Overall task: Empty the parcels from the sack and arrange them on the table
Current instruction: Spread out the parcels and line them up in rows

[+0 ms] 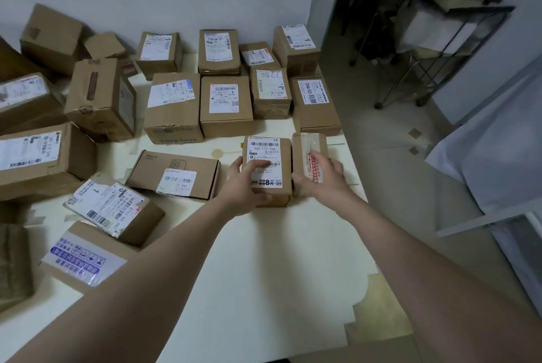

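Several brown cardboard parcels with white labels lie on the cream table (264, 274). Two neat rows stand at the back right. In front of them sit a labelled parcel (268, 154) and a taped parcel (306, 147), side by side. My left hand (242, 184) grips the labelled parcel, thumb along its near edge and fingers on its label. My right hand (325, 176) lies over the taped parcel with fingers spread on top and thumb at its near left edge. No sack is in view.
A flat phone-case box (176, 172) lies left of my left hand. Larger boxes (99, 99) are heaped along the table's left side. The table's right edge drops to the floor beside a metal rack (440, 49) and a white sheet (498, 163).
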Tool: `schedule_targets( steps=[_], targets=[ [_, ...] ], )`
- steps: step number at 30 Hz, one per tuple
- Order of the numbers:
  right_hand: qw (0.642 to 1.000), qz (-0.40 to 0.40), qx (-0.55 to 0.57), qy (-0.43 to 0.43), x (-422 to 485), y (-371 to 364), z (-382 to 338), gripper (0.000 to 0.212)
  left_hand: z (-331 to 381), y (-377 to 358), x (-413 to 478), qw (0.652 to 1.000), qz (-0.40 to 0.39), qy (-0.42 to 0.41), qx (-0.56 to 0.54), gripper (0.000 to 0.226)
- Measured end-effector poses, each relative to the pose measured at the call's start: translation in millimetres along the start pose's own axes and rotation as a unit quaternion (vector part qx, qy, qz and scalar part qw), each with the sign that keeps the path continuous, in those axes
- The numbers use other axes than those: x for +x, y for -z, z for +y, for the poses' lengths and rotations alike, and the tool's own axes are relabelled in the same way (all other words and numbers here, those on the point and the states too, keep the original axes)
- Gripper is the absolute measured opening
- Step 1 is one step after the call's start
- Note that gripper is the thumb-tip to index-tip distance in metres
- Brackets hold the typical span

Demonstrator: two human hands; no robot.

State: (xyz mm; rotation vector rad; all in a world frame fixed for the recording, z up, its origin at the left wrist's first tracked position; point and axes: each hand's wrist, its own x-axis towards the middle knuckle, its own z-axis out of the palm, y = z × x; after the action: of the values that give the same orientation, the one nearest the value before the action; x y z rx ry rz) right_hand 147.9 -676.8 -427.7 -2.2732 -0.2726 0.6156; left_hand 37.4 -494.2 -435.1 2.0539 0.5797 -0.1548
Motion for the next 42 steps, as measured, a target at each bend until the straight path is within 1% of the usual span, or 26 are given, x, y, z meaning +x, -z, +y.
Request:
schedule_targets(
  steps=[1, 3, 5, 7, 8, 9, 10, 11, 12, 14, 17, 18, 20, 22, 24, 26, 27, 28, 29, 31, 33, 35, 38, 40, 41, 42],
  targets=[
    [1.000, -0.015, -0.010, -0.009, 2.5, -3.1, -2.3, 0.086, 1.7, -0.6, 2.1, 1.000, 0.002, 0.003, -0.002, 0.076],
    [0.999, -0.012, -0.016, -0.032, 8.9, -7.3, -5.3, 0.092, 3.4, 0.3, 6.1, 1.000, 0.002, 0.009, -0.008, 0.077],
    [0.998, 0.007, -0.025, -0.057, 14.9, -6.3, -7.4, 0.087, 7.2, 2.5, 8.8, 1.000, 0.001, 0.013, -0.012, 0.076],
    [0.996, 0.031, -0.011, -0.079, 17.4, 0.2, -9.9, 0.077, 12.5, 4.1, 11.9, 1.000, 0.011, 0.018, -0.006, 0.074],
    [0.994, 0.045, 0.049, -0.082, 18.5, 5.4, -9.5, 0.070, 15.3, 4.5, 13.9, 1.000, 0.018, 0.022, -0.006, 0.073],
    [0.985, 0.055, 0.141, -0.087, 19.0, 12.4, -9.6, 0.061, 18.4, 4.8, 16.2, 0.999, 0.023, 0.028, -0.011, 0.071],
    [0.965, 0.059, 0.233, -0.101, 19.8, 19.8, -8.1, 0.048, 21.1, 4.8, 18.7, 0.999, 0.025, 0.035, -0.021, 0.070],
    [0.948, 0.057, 0.288, -0.123, 19.6, 28.0, -7.2, 0.033, 23.8, 4.1, 21.0, 0.998, 0.021, 0.040, -0.032, 0.069],
    [0.939, 0.056, 0.305, -0.147, 22.7, 33.6, -2.3, 0.023, 26.4, 2.7, 23.0, 0.998, 0.014, 0.043, -0.042, 0.068],
    [0.941, 0.055, 0.282, -0.180, 27.2, 40.2, 9.8, 0.024, 31.2, -2.6, 26.1, 0.998, 0.008, 0.042, -0.052, 0.065],
    [0.952, 0.100, 0.234, -0.171, 33.6, 38.1, 21.5, 0.042, 36.6, -14.2, 29.9, 0.998, 0.017, 0.017, -0.062, 0.060],
    [0.957, 0.121, 0.212, -0.158, 34.5, 36.0, 23.0, 0.042, 37.2, -18.0, 30.4, 0.998, 0.019, 0.005, -0.061, 0.061],
    [0.967, 0.140, 0.166, -0.132, 34.6, 30.8, 19.3, 0.031, 37.1, -22.6, 30.0, 0.999, 0.023, -0.002, -0.034, 0.066],
    [0.975, 0.172, 0.063, -0.126, 31.4, 25.6, 10.7, 0.037, 36.5, -21.8, 27.5, 0.999, 0.045, 0.001, 0.019, 0.071],
    [0.964, 0.231, -0.052, -0.119, 27.2, 22.0, -0.9, 0.047, 35.4, -13.3, 22.9, 0.994, 0.080, 0.007, 0.072, 0.072],
    [0.947, 0.295, -0.108, -0.063, 19.4, 17.3, -20.5, 0.045, 31.2, 2.3, 17.2, 0.986, 0.111, 0.018, 0.119, 0.071],
    [0.944, 0.307, -0.122, -0.023, 15.9, 12.8, -32.5, 0.042, 27.4, 12.2, 14.4, 0.981, 0.124, 0.027, 0.145, 0.071],
    [0.947, 0.295, -0.129, 0.017, 15.9, 5.6, -43.2, 0.037, 22.2, 22.6, 11.6, 0.975, 0.136, 0.038, 0.172, 0.070],
    [0.956, 0.256, -0.136, 0.055, 15.1, -2.5, -55.0, 0.032, 16.7, 33.9, 8.2, 0.967, 0.149, 0.054, 0.201, 0.070],
    [0.971, 0.132, -0.148, 0.130, 14.4, -27.6, -74.8, 0.026, 1.7, 57.1, 1.2, 0.950, 0.165, 0.097, 0.248, 0.063],
    [0.968, 0.011, -0.177, 0.177, 9.7, -60.2, -95.7, 0.027, -16.0, 82.5, -9.1, 0.936, 0.155, 0.147, 0.281, 0.060],
    [0.955, -0.071, -0.226, 0.178, 5.2, -98.0, -115.0, 0.038, -36.4, 111.4, -22.0, 0.922, 0.110, 0.195, 0.317, 0.076],
    [0.928, -0.150, -0.304, 0.157, 1.6, -151.7, -138.1, 0.070, -70.5, 150.6, -46.3, 0.904, 0.024, 0.262, 0.336, 0.106],
    [0.899, -0.174, -0.378, 0.136, 2.0, -179.1, -143.9, 0.095, -97.4, 166.7, -56.6, 0.906, 0.008, 0.290, 0.309, 0.107],
    [0.889, -0.176, -0.407, 0.117, 1.5, -189.4, -145.5, 0.100, -109.3, 172.6, -59.3, 0.910, 0.008, 0.291, 0.296, 0.105],
    [0.884, -0.168, -0.426, 0.099, -0.9, -196.8, -147.2, 0.098, -117.8, 177.7, -61.0, 0.915, 0.008, 0.284, 0.288, 0.104]
  ],
)
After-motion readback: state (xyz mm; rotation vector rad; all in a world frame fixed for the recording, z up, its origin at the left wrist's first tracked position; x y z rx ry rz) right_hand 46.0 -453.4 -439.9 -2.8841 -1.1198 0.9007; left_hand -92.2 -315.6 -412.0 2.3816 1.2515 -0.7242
